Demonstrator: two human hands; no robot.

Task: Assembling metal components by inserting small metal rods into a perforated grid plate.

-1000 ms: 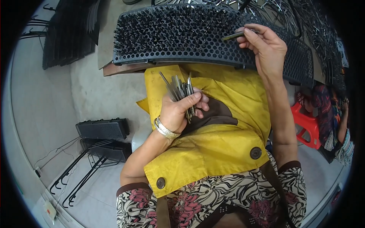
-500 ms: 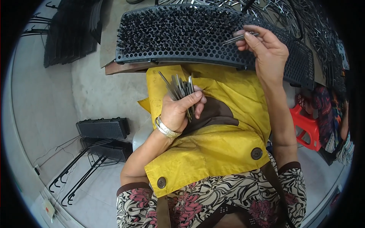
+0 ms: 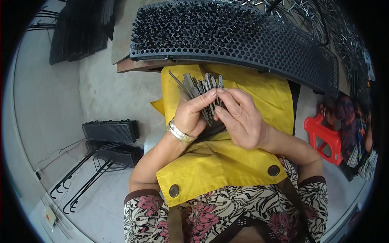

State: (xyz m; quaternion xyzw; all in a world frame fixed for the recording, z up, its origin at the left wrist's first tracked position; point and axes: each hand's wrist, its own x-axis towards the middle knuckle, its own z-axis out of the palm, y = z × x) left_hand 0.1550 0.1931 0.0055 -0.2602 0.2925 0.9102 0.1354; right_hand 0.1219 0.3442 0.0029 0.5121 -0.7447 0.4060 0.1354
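And here's the left hand (image 3: 190,115), closed firmly around a bundle of metal strips (image 3: 198,86), thumb pressed across the front. The bundle's long axis runs away from the body, upper ends fanned out beyond the thumb toward the perforated rack (image 3: 279,52), and 1 strip leans hard to the left. Lower ends poke out beneath that thumb.

In at its right side is the right hand (image 3: 243,119), curled nearly shut, fingertips touching the bundle's right edge; whether it grips 1 strip, I cannot tell.

Beyond both hands, the rack spans the way forward: dark pieces crowd its left part, open holes run to the right. Loose metal strips (image 3: 344,52) heap up past it, ahead and right of the right hand. Below the hands, the yellow apron (image 3: 219,160) covers the lap.

The bench (image 3: 139,66) shows its wooden edge ahead and left of the left hand; pale floor (image 3: 109,89) stretches out beside it. Right of the right hand, a red stool (image 3: 323,135).
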